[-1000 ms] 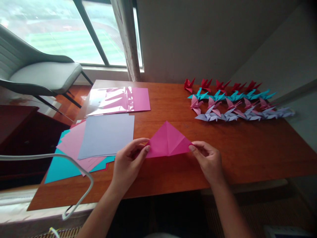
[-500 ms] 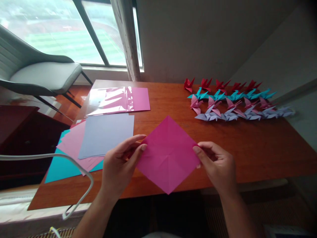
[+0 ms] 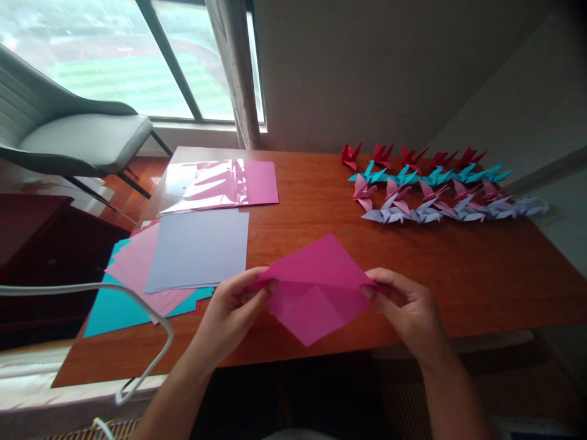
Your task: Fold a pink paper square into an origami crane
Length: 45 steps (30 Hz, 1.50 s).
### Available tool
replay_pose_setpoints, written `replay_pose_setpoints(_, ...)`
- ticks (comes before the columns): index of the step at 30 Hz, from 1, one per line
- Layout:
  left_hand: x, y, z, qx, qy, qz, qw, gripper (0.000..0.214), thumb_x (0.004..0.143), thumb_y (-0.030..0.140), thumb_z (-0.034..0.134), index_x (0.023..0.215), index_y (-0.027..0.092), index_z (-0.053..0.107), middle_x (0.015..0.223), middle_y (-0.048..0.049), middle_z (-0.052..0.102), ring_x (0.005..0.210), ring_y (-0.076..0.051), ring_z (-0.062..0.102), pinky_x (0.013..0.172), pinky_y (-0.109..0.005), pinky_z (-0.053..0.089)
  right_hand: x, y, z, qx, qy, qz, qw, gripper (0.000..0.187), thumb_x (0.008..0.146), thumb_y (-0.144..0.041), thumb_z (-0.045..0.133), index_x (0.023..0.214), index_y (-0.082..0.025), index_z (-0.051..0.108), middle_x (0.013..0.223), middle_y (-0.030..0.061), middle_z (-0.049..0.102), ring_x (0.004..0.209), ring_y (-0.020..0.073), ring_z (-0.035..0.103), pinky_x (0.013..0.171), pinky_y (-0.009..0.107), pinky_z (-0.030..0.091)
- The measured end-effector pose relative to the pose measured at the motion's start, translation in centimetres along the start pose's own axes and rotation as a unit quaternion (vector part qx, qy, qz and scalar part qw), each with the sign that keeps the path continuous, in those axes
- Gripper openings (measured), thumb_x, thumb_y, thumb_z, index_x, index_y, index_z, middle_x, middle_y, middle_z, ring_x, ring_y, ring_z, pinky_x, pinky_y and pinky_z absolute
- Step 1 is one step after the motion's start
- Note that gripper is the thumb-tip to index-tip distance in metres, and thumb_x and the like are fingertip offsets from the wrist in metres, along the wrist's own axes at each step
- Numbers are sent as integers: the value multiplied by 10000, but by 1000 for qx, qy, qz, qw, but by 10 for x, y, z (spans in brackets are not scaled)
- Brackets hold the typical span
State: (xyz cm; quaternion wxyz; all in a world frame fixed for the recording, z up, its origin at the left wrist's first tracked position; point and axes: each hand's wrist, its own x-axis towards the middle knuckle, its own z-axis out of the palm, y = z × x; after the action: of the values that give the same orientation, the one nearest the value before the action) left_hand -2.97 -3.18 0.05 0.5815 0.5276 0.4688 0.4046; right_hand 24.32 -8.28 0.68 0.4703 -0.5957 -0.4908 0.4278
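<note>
A square sheet of magenta origami paper [image 3: 316, 293] is stretched between my two hands near the front of the table, one corner pointing away from me and one toward me. Creases cross its middle, and it bends along the line between the side corners. My left hand [image 3: 238, 305] pinches the left corner between thumb and fingers. On the opposite corner, my right hand [image 3: 403, 305] has the same kind of pinch. Left of my left hand lie stacked sheets of grey-blue paper [image 3: 197, 250], over pink paper [image 3: 132, 263] and turquoise paper [image 3: 114, 311].
Rows of folded paper cranes in red [image 3: 351, 156], turquoise [image 3: 403, 176], pink [image 3: 364, 192] and pale lilac [image 3: 389, 211] stand at the back right of the wooden table [image 3: 312, 214]. A plastic-wrapped paper pack [image 3: 261, 183] lies at back left. A white cable [image 3: 151, 311] loops at the left edge.
The magenta sheet has gone from nearly flat to bent along its middle, its far corner shifting right and toward me. Both hands have moved slightly right, still gripping the side corners.
</note>
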Motion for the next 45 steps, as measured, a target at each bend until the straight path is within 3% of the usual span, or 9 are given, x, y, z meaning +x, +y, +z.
replay_pose_setpoints(9,-1,12,-5,12,-80,-4,997,156,825,188,683,923,208,802,866,-58,784,725,-167,700,607,-197,545,3,17,-13,157,-148,104,971,591,985,-637,369,958,-207,772,895,90,744,799,221,677,751,352,547)
replay_pose_setpoints(15,-2,16,2,103,-153,25,983,190,888,219,610,954,192,786,803,-52,756,679,-166,665,595,-219,530,1,8,4,143,-235,157,948,473,926,-625,534,946,-213,765,816,59,733,736,199,669,632,291,535)
replay_pose_setpoints(20,-1,13,12,82,-117,11,990,269,892,264,640,1137,196,726,881,-56,746,624,-133,622,531,-198,481,3,-9,21,141,-325,144,924,516,850,-558,683,1248,-230,680,1180,81,710,1011,239,681,833,320,548)
replay_pose_setpoints(26,-2,8,20,-29,-79,-50,995,475,897,321,673,1347,201,575,820,-25,702,673,-132,626,592,-197,500,2,-15,33,74,-293,161,940,305,844,-260,716,1149,-236,718,1044,21,736,950,196,676,791,259,523)
replay_pose_setpoints(29,-4,1,21,-95,-33,-82,992,473,921,419,645,1336,203,574,827,-35,707,758,-167,675,699,-245,547,1,-11,35,16,-281,135,950,288,841,-161,670,1109,-239,739,957,-1,731,886,181,662,754,250,501)
replay_pose_setpoints(33,-8,-1,23,-156,-41,-108,981,513,942,599,517,1221,180,617,1018,-124,738,944,-255,714,839,-360,574,-1,-11,38,-44,-263,89,960,329,815,-72,620,1064,-243,750,957,-16,744,891,179,665,778,254,485)
replay_pose_setpoints(36,-10,2,28,-87,-41,-105,990,365,832,431,759,1080,189,647,958,-68,728,909,-206,700,788,-273,561,-2,-14,42,-64,-248,76,964,311,816,-62,616,1035,-241,746,963,-24,753,898,174,678,785,246,481)
replay_pose_setpoints(41,-11,-2,36,-96,-31,-86,991,212,833,306,771,949,180,646,843,1,673,795,-117,644,707,-180,521,-3,-15,45,-62,-244,64,966,120,912,-256,644,974,-223,741,923,-15,750,838,160,663,740,237,473)
replay_pose_setpoints(45,-11,-4,38,-112,-26,-85,990,216,837,280,766,998,189,654,853,12,674,803,-99,631,718,-158,511,-4,-12,47,-88,-210,37,973,231,971,-297,570,842,-196,734,803,-10,726,750,140,635,684,230,443)
